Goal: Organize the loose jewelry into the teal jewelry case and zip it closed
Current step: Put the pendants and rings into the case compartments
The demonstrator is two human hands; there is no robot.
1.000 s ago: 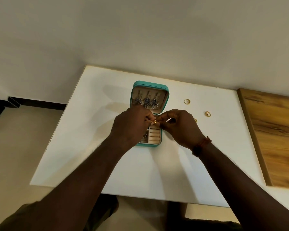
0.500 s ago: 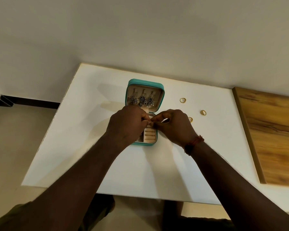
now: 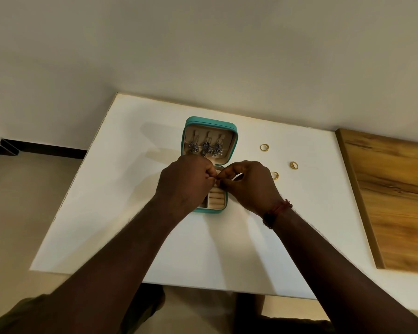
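Note:
The teal jewelry case point(image 3: 211, 121) lies open in the middle of the white table point(image 3: 121, 213). Three silver dangling earrings point(image 3: 205, 147) hang in its lid. My left hand point(image 3: 184, 182) and my right hand point(image 3: 251, 186) meet fingertip to fingertip over the cream ring rolls point(image 3: 215, 199) in the lower tray. Both have curled fingers that pinch a small item, and the fingers hide it. Three loose gold rings lie right of the case: a far ring point(image 3: 264, 147), a right-most ring point(image 3: 294, 165) and a ring point(image 3: 274, 175) beside my right hand.
A wooden board point(image 3: 396, 201) lies along the table's right side. A pale wall stands just behind the table. The floor and a dark skirting point(image 3: 44, 148) show to the left. I wear a red thread bracelet point(image 3: 276, 210) on my right wrist.
A gold ring showed between my fingertips a second ago. Both hands have since sunk slightly toward the ring rolls, and the ring is now hidden by the fingers.

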